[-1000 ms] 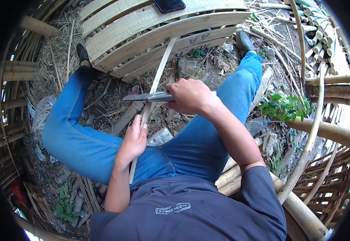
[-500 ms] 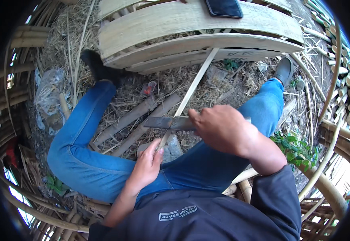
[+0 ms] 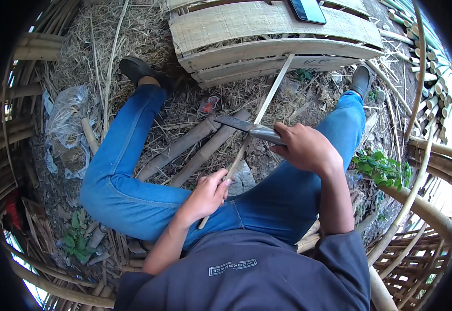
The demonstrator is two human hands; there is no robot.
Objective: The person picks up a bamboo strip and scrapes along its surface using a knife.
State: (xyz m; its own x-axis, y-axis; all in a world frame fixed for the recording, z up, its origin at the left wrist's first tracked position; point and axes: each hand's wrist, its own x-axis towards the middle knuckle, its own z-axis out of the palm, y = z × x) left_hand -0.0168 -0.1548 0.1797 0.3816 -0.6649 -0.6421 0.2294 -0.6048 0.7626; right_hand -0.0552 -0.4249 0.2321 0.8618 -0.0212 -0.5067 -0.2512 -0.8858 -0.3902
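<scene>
A thin pale bamboo strip (image 3: 273,92) slants from the front of the wooden crate down to my lap. My left hand (image 3: 205,196) is closed around its lower part, and a short end sticks out below the fingers. In my right hand (image 3: 310,149) is a knife (image 3: 234,123) with a broad dark blade and a shiny metal handle. The blade lies across the strip, above my left hand, its tip pointing left. Where exactly the edge meets the strip is too small to tell.
The slatted wooden crate (image 3: 226,27) stands ahead, a phone (image 3: 307,10) on top. Bamboo pieces (image 3: 182,145) and a grey stone (image 3: 242,179) lie between my legs. Plastic sheeting (image 3: 66,116) is at left; cut bamboo poles (image 3: 435,88) are stacked at right.
The knife has moved farther up the strip, away from my left hand and toward the crate. The strip's lower end now shows below my left hand. The whole view has shifted somewhat.
</scene>
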